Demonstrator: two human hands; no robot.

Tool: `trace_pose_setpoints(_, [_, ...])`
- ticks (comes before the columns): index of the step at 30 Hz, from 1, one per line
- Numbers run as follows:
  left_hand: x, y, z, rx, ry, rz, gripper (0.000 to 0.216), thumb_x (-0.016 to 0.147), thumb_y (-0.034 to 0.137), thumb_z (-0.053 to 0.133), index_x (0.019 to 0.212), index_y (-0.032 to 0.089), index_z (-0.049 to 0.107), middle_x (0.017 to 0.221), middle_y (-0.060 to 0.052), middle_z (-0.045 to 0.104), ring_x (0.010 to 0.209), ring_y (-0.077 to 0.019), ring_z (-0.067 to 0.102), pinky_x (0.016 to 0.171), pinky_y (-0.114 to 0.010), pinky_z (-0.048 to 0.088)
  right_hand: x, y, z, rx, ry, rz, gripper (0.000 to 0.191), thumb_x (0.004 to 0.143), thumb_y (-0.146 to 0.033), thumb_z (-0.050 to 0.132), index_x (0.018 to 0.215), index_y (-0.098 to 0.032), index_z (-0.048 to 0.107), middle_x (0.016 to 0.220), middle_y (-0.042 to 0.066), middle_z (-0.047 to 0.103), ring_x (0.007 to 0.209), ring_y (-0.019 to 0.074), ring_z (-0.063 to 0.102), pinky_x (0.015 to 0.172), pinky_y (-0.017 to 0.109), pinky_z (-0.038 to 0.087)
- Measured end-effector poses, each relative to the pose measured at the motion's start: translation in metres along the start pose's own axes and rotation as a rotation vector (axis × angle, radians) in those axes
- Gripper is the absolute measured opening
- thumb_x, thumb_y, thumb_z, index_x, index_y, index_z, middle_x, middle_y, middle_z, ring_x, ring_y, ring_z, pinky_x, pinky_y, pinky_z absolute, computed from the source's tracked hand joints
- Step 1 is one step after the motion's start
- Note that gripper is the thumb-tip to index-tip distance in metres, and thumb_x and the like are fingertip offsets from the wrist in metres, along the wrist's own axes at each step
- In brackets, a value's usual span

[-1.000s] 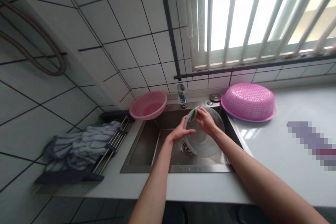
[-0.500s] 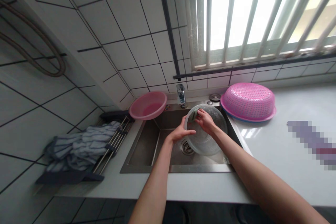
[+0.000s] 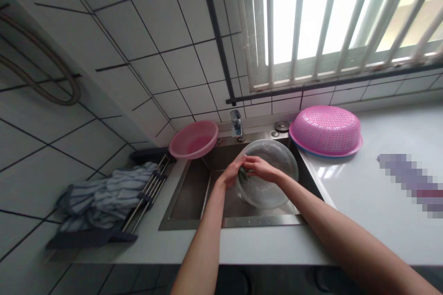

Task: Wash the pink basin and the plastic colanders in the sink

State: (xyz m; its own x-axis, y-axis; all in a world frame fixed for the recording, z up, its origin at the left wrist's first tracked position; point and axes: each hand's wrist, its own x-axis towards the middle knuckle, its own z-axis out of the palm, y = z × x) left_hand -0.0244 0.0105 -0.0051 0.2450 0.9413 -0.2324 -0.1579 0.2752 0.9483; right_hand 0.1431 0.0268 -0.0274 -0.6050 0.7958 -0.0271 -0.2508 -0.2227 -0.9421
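Observation:
Over the sink (image 3: 188,196) a round translucent bowl (image 3: 272,189) is tilted, its wall finely patterned; whether it has holes I cannot tell. My left hand (image 3: 230,174) is closed on its left rim. My right hand (image 3: 262,168) reaches across the bowl to that same rim, fingers bent around a dark green scouring pad (image 3: 242,175). The pad presses against the inside of the rim, close to my left fingers. Part of the pad is hidden under the right fingers. Behind the bowl stands the chrome faucet (image 3: 237,125).
A pink basin (image 3: 194,140) rests at the sink's back left corner. To the right an upturned pink colander (image 3: 325,131) lies on the white counter (image 3: 360,221). Striped cloth (image 3: 110,193) and a folded metal-bar rack (image 3: 147,191) lie left. A drain strainer (image 3: 282,126) sits behind the sink.
My right hand has moved left and down along the bowl's inside with the scouring pad, now meeting my left hand at the rim. The bowl has shifted slightly left and down.

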Motion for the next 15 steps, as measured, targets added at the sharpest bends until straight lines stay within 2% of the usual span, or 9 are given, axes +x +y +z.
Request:
trace_pose_setpoints(2, [0.000, 0.001, 0.002, 0.029, -0.010, -0.031, 0.067, 0.093, 0.057, 0.074, 0.148, 0.020, 0.061, 0.122, -0.014, 0.076, 0.093, -0.0240, 0.074, 0.079, -0.034, 0.060, 0.003, -0.005, -0.006, 0.094, 0.137, -0.073, 0.042, 0.076, -0.055, 0.085, 0.094, -0.022, 0.067, 0.092, 0.001, 0.064, 0.084, 0.0167, 0.057, 0.078, 0.030, 0.048])
trace_pose_setpoints(5, [-0.002, 0.001, 0.005, 0.039, -0.035, -0.031, 0.068, 0.094, 0.058, 0.072, 0.152, 0.025, 0.058, 0.127, -0.013, 0.074, 0.085, -0.0217, 0.073, 0.070, -0.032, 0.059, 0.005, -0.011, -0.013, 0.158, 0.334, -0.176, 0.044, 0.073, -0.057, 0.084, 0.088, -0.023, 0.061, 0.090, 0.000, 0.062, 0.085, 0.0171, 0.057, 0.081, 0.030, 0.050])
trace_pose_setpoints(7, [-0.002, -0.001, 0.005, 0.040, -0.036, -0.028, 0.070, 0.093, 0.058, 0.074, 0.152, 0.024, 0.057, 0.126, -0.013, 0.074, 0.086, -0.0217, 0.072, 0.069, -0.032, 0.059, 0.003, -0.013, -0.012, 0.093, 0.367, -0.200, 0.043, 0.075, -0.058, 0.082, 0.088, -0.023, 0.061, 0.089, 0.000, 0.062, 0.084, 0.0166, 0.055, 0.079, 0.029, 0.050])
trace_pose_setpoints(9, [-0.002, -0.004, 0.003, 0.054, -0.026, -0.048, 0.072, 0.090, 0.062, 0.075, 0.146, 0.018, 0.062, 0.118, -0.014, 0.076, 0.088, -0.0231, 0.072, 0.073, -0.033, 0.060, -0.001, -0.011, -0.007, -0.033, 0.243, -0.166, 0.042, 0.078, -0.059, 0.080, 0.090, -0.022, 0.064, 0.088, 0.000, 0.063, 0.080, 0.0160, 0.054, 0.072, 0.028, 0.048])
trace_pose_setpoints(12, [0.000, -0.008, -0.003, 0.090, -0.019, -0.075, 0.076, 0.088, 0.071, 0.073, 0.136, 0.013, 0.068, 0.110, -0.016, 0.078, 0.098, -0.0278, 0.073, 0.083, -0.036, 0.060, -0.006, -0.004, 0.005, -0.186, -0.051, -0.047, 0.043, 0.078, -0.057, 0.082, 0.094, -0.019, 0.070, 0.090, 0.003, 0.066, 0.077, 0.0166, 0.055, 0.067, 0.028, 0.046])
trace_pose_setpoints(13, [0.001, -0.008, -0.004, 0.100, -0.014, -0.055, 0.075, 0.087, 0.072, 0.072, 0.135, 0.014, 0.068, 0.113, -0.016, 0.078, 0.104, -0.0289, 0.072, 0.087, -0.037, 0.059, -0.007, -0.001, 0.008, -0.208, -0.092, -0.022, 0.043, 0.077, -0.056, 0.083, 0.094, -0.019, 0.071, 0.090, 0.004, 0.067, 0.077, 0.0170, 0.056, 0.067, 0.028, 0.047])
trace_pose_setpoints(15, [0.001, -0.008, -0.005, 0.115, -0.003, 0.021, 0.072, 0.087, 0.071, 0.073, 0.136, 0.019, 0.068, 0.124, -0.014, 0.076, 0.114, -0.0296, 0.069, 0.095, -0.038, 0.057, -0.004, 0.001, 0.008, -0.204, -0.037, -0.040, 0.043, 0.077, -0.057, 0.082, 0.094, -0.019, 0.071, 0.090, 0.004, 0.067, 0.078, 0.0175, 0.056, 0.068, 0.029, 0.048])
